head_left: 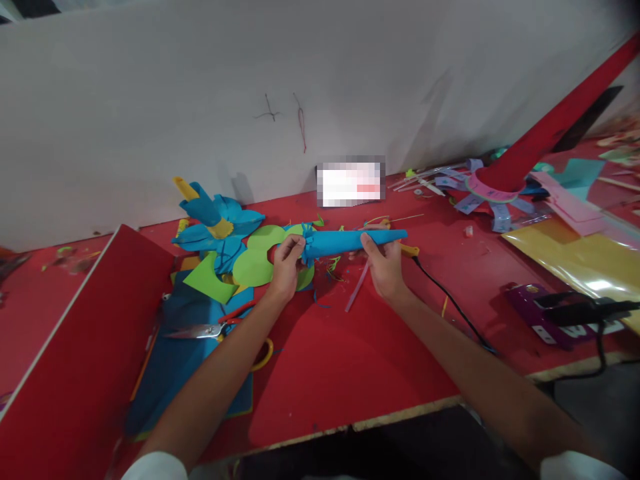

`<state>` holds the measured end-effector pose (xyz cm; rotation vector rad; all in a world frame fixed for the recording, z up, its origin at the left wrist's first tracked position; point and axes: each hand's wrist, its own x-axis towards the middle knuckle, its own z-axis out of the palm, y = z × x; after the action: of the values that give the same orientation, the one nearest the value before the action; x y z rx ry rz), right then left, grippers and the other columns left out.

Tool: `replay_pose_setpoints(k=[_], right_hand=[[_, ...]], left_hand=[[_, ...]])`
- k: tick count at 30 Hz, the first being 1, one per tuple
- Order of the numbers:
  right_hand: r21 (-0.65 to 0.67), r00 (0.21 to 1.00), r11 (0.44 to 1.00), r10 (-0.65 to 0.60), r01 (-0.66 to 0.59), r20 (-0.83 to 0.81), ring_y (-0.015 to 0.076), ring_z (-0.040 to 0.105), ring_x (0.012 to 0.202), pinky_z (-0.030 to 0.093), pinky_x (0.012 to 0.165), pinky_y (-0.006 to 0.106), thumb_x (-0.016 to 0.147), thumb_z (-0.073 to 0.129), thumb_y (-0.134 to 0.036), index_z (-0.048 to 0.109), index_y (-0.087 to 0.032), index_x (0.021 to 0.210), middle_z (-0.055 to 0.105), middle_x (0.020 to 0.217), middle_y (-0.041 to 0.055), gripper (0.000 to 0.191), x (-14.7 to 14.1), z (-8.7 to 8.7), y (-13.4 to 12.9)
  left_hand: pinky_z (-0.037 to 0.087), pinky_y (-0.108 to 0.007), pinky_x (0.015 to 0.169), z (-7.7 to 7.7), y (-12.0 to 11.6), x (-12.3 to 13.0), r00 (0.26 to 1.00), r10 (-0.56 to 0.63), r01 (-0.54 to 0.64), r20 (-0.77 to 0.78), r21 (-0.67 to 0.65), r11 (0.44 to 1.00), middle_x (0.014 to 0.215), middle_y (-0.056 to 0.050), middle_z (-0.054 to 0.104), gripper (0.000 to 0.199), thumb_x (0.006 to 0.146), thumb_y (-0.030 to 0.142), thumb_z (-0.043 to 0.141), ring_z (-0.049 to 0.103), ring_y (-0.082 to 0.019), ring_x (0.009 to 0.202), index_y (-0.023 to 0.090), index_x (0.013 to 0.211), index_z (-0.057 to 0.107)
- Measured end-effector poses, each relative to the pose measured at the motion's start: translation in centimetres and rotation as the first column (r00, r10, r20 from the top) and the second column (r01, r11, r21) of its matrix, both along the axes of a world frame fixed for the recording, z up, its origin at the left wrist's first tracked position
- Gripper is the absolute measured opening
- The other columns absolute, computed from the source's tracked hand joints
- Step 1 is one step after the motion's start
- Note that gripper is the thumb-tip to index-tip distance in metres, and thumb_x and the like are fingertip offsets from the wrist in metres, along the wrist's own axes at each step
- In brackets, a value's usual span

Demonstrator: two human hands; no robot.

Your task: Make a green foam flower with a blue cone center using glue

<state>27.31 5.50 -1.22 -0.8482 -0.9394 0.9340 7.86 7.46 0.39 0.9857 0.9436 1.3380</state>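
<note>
OP: So what's in those hands? I'm standing right here and wanna check I've got it.

Reply: A blue cone (345, 245), held over the red table (390, 387), between its front and back edges. The left hand (287, 263) pinches the frilly wide end. The right hand (386, 267) grips it nearer the narrow tip, thumb in front, fingers mostly hidden behind.

OP: Yep, both closed on it. Around the left one?

Reply: Green petal cutouts (253, 267), and past them toward the back edge a blue flower (243, 212). Nearer the front edge, scissors (200, 331) on a dark blue sheet (170, 367), partly covered by the left arm (225, 373).

OP: And the other side?

Reply: A clear stick (357, 290) below the cone, plus something yellow (409, 251) with a black cord (450, 300), can't tell what. Purple box (533, 313) with plugs near the front edge, gold sheet (565, 257) behind it, big red cone (560, 127) toward the back right corner.

OP: Bright screen (350, 183) at the back edge too, blurred out.
</note>
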Motion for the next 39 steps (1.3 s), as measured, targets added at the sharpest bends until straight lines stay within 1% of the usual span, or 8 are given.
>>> replay_pose_setpoints(k=[4, 8, 12, 19, 26, 33, 39], right_hand=[[0.01, 1.0, 1.0, -0.004, 0.004, -0.006, 0.0163, 0.067, 0.058, 0.064, 0.059, 0.035, 0.088, 0.079, -0.049, 0.063, -0.026, 0.104, 0.067, 0.079, -0.0029, 0.033, 0.08, -0.1, -0.01], [0.001, 1.0, 1.0, -0.013, 0.013, 0.004, 0.017, 0.068, 0.061, 0.064, 0.059, 0.035, 0.088, 0.079, -0.051, 0.061, -0.026, 0.104, 0.066, 0.079, -0.0027, 0.034, 0.19, -0.12, 0.11], [-0.017, 0.999, 0.999, -0.032, 0.032, 0.005, 0.0176, 0.068, 0.063, 0.064, 0.06, 0.035, 0.088, 0.079, -0.051, 0.06, -0.027, 0.105, 0.067, 0.082, -0.0021, 0.035, 0.31, -0.23, 0.27], [-0.007, 0.999, 1.0, -0.027, 0.027, 0.031, 0.0164, 0.066, 0.061, 0.062, 0.057, 0.033, 0.09, 0.077, -0.049, 0.061, -0.027, 0.106, 0.066, 0.082, -0.0024, 0.031, 0.38, -0.25, 0.15], [-0.009, 0.999, 0.999, -0.043, 0.043, 0.022, 0.015, 0.064, 0.057, 0.061, 0.053, 0.033, 0.087, 0.08, -0.051, 0.062, -0.026, 0.102, 0.063, 0.08, -0.0026, 0.035, 0.18, 0.14, 0.04], [-0.034, 0.999, 0.999, -0.042, 0.042, 0.019, 0.0156, 0.064, 0.056, 0.06, 0.053, 0.033, 0.087, 0.079, -0.052, 0.063, -0.026, 0.102, 0.064, 0.079, -0.0021, 0.035, 0.24, 0.09, 0.06], [-0.047, 0.999, 0.998, -0.045, 0.046, 0.016, 0.0153, 0.063, 0.059, 0.06, 0.054, 0.032, 0.084, 0.08, -0.055, 0.062, -0.026, 0.103, 0.064, 0.082, -0.0018, 0.039, 0.27, 0.23, 0.01]], left_hand=[[0.031, -0.019, 0.045, -0.17, 0.03, -0.06, 0.999, -0.002, 0.003, -0.037, 0.035, 0.999, 0.061, 0.006, 0.041, 0.041, 0.076, 0.05, 0.085, 0.038, -0.008, 0.051, 0.02, 0.076, 0.057], [0.029, -0.019, 0.045, -0.46, 0.16, -0.08, 0.99, 0.058, -0.044, -0.128, 0.103, 0.994, 0.059, 0.006, 0.039, 0.045, 0.076, 0.055, 0.085, 0.037, -0.007, 0.05, 0.019, 0.075, 0.058], [0.028, -0.02, 0.045, -0.51, 0.19, -0.03, 0.982, 0.068, -0.04, -0.177, 0.158, 0.987, 0.059, 0.006, 0.04, 0.047, 0.077, 0.058, 0.085, 0.036, -0.007, 0.049, 0.019, 0.075, 0.059], [0.028, -0.02, 0.044, -0.62, 0.29, -0.11, 0.987, 0.047, -0.026, -0.157, 0.133, 0.991, 0.056, 0.006, 0.043, 0.043, 0.078, 0.054, 0.084, 0.038, -0.008, 0.049, 0.019, 0.076, 0.059], [0.027, -0.02, 0.045, -0.88, 0.37, -0.32, 0.991, 0.035, -0.02, -0.132, 0.109, 0.994, 0.057, 0.006, 0.043, 0.039, 0.08, 0.049, 0.083, 0.038, -0.008, 0.05, 0.019, 0.074, 0.058], [0.028, -0.02, 0.046, -0.78, 0.4, -0.27, 0.992, 0.034, -0.023, -0.12, 0.093, 0.995, 0.059, 0.006, 0.043, 0.039, 0.077, 0.047, 0.086, 0.039, -0.008, 0.052, 0.019, 0.073, 0.06], [0.029, -0.019, 0.046, -0.86, 0.44, -0.31, 0.995, 0.02, -0.014, -0.098, 0.059, 0.998, 0.061, 0.006, 0.042, 0.04, 0.074, 0.047, 0.088, 0.039, -0.007, 0.053, 0.019, 0.074, 0.06]])
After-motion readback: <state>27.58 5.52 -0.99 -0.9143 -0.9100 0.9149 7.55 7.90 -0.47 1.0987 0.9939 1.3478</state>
